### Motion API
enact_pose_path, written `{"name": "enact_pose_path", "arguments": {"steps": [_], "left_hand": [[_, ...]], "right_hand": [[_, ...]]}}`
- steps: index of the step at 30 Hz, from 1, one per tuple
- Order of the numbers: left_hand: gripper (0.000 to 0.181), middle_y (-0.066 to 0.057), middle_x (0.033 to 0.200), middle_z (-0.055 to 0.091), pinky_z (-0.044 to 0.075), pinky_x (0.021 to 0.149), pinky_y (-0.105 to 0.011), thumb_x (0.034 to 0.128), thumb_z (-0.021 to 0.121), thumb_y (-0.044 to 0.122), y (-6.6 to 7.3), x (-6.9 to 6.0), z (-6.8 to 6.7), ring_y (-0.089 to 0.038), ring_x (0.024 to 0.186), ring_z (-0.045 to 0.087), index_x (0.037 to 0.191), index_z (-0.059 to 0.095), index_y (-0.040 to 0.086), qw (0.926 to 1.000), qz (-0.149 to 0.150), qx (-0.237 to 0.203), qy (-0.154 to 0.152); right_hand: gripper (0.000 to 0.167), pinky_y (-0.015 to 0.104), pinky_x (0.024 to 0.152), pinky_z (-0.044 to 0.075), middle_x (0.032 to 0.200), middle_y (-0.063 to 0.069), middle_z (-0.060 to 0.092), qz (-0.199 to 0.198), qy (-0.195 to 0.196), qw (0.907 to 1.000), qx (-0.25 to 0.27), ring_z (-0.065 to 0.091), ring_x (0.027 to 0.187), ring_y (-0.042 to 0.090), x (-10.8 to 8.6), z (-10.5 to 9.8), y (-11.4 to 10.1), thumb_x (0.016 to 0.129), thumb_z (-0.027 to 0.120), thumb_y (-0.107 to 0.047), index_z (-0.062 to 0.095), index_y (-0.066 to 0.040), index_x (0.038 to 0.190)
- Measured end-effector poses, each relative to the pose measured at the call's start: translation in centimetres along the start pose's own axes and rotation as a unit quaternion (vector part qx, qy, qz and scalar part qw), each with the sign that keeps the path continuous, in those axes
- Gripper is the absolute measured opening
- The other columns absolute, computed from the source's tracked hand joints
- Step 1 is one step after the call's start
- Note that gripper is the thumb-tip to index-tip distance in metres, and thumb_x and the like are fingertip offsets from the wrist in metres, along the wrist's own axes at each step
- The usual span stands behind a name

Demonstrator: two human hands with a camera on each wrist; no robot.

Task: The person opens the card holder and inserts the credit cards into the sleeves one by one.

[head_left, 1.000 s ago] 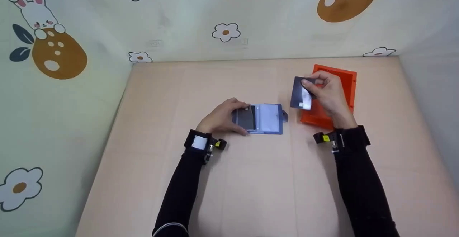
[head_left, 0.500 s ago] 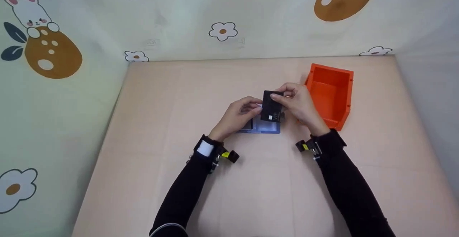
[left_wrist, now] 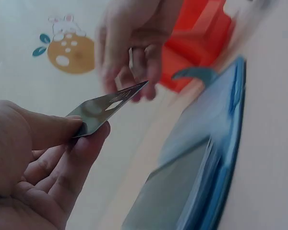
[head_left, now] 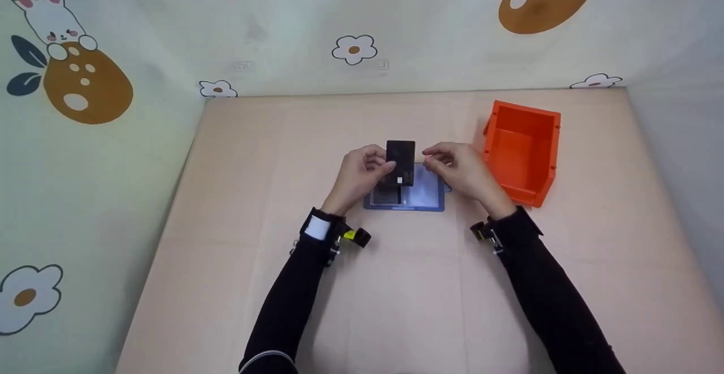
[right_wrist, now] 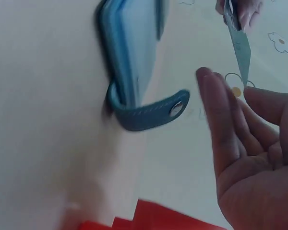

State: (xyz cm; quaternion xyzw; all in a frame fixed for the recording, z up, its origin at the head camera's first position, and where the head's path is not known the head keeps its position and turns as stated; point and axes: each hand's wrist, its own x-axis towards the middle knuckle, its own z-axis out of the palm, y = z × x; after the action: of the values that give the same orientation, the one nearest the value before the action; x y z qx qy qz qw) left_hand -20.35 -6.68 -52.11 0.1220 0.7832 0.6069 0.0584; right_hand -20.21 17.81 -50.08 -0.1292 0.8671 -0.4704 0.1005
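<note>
My left hand (head_left: 357, 177) pinches a black card (head_left: 401, 156) marked "VIP" between thumb and fingers. The card is raised over a blue card holder (head_left: 425, 194), which lies open on the table. A dark card sits in the holder's left side, while its right side shows clear sleeves. In the left wrist view the card (left_wrist: 96, 112) is tilted, its far end close to the right hand's fingers. My right hand (head_left: 464, 171) is right of the card, thumb and fingers apart, gripping nothing. The right wrist view shows the holder's snap strap (right_wrist: 149, 115) unfastened.
An orange bin (head_left: 519, 153) stands right of the right hand, toward the back of the table (head_left: 305, 130). Behind the table and at its left hang printed walls (head_left: 283, 29) with flowers and rabbits.
The right hand brought the card leftward from over the orange bin to above the card holder. The left hand left the holder and took the card; the right hand let go of it.
</note>
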Motion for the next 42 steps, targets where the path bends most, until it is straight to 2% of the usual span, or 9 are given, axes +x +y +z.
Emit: {"name": "enact_pose_path", "arguments": {"steps": [3,6,10,19,26,30,35,38,42], "left_hand": [[0.010,-0.002,0.082,0.073,0.055,0.062,-0.021,0.0927,0.076,0.006,-0.3,0.2,-0.7,-0.009,0.067,0.066,0.098,0.069,0.001,0.9998,-0.014,-0.005,0.011],[0.010,0.000,0.081,0.070,0.057,0.062,-0.022,0.0923,0.076,0.004,-0.3,0.3,-1.2,-0.010,0.066,0.066,0.098,0.068,0.000,0.9992,-0.031,-0.021,0.009],[0.014,0.002,0.082,0.064,0.058,0.062,-0.023,0.0911,0.076,0.000,-0.2,0.1,-1.4,-0.008,0.066,0.063,0.101,0.065,-0.001,0.9975,-0.060,-0.038,-0.003],[0.020,0.005,0.077,0.053,0.057,0.058,-0.022,0.0902,0.074,-0.004,-0.8,0.1,-1.3,-0.006,0.062,0.059,0.095,0.057,0.004,0.9935,-0.107,-0.028,-0.026],[0.022,0.006,0.074,0.052,0.057,0.056,-0.020,0.0889,0.074,-0.007,-1.1,0.1,-1.2,-0.005,0.060,0.059,0.093,0.055,0.004,0.9922,-0.117,-0.021,-0.039],[0.020,0.005,0.074,0.054,0.058,0.058,-0.021,0.0882,0.076,-0.005,-1.4,0.0,-0.7,-0.005,0.063,0.058,0.094,0.058,0.002,0.9936,-0.110,-0.012,-0.025],[0.018,0.003,0.078,0.058,0.060,0.061,-0.023,0.0888,0.078,0.000,-1.4,-0.2,0.1,-0.006,0.065,0.061,0.097,0.062,0.000,0.9936,-0.109,0.029,0.012],[0.018,0.001,0.077,0.059,0.061,0.061,-0.025,0.0888,0.078,0.000,-1.4,-0.3,0.5,-0.008,0.062,0.063,0.097,0.061,-0.001,0.9925,-0.114,0.031,0.030],[0.019,0.002,0.074,0.060,0.061,0.061,-0.025,0.0886,0.078,-0.001,-1.3,-0.3,0.9,-0.008,0.059,0.063,0.095,0.060,0.000,0.9922,-0.117,0.031,0.029]], "right_hand": [[0.044,0.047,0.102,0.056,0.123,0.015,0.073,-0.012,-0.040,0.9949,-0.091,0.068,0.112,0.032,-0.3,0.1,0.2,0.094,0.078,-0.018,0.068,-0.003,0.134],[0.064,0.051,0.110,0.049,0.135,0.015,0.067,-0.014,-0.073,0.9839,-0.162,0.061,0.121,0.034,-0.6,0.5,0.3,0.085,0.087,-0.021,0.063,-0.007,0.142],[0.079,0.052,0.113,0.047,0.142,0.015,0.063,-0.005,-0.089,0.9717,-0.219,0.058,0.126,0.035,-0.8,1.0,0.1,0.078,0.093,-0.024,0.058,-0.009,0.147],[0.082,0.053,0.112,0.047,0.137,0.018,0.067,0.003,-0.083,0.9657,-0.246,0.063,0.121,0.037,-1.1,1.0,-0.1,0.071,0.097,-0.017,0.061,-0.004,0.143],[0.081,0.053,0.111,0.048,0.141,0.020,0.065,0.024,-0.081,0.9596,-0.269,0.063,0.121,0.039,-1.1,1.0,-0.1,0.072,0.097,-0.022,0.061,-0.003,0.142],[0.080,0.052,0.111,0.048,0.144,0.020,0.062,0.021,-0.084,0.9549,-0.284,0.062,0.123,0.039,-1.1,1.0,-0.1,0.073,0.096,-0.025,0.062,-0.003,0.142],[0.079,0.051,0.109,0.050,0.141,0.020,0.064,0.018,-0.081,0.9555,-0.283,0.063,0.118,0.038,-1.1,1.0,0.0,0.073,0.096,-0.025,0.063,-0.003,0.141],[0.080,0.051,0.109,0.051,0.139,0.019,0.066,0.019,-0.079,0.9555,-0.284,0.063,0.117,0.037,-1.0,1.0,0.1,0.073,0.096,-0.026,0.063,-0.004,0.141],[0.080,0.051,0.108,0.051,0.138,0.020,0.066,0.020,-0.080,0.9549,-0.285,0.063,0.116,0.037,-1.0,1.0,0.2,0.073,0.096,-0.027,0.063,-0.003,0.141]]}}
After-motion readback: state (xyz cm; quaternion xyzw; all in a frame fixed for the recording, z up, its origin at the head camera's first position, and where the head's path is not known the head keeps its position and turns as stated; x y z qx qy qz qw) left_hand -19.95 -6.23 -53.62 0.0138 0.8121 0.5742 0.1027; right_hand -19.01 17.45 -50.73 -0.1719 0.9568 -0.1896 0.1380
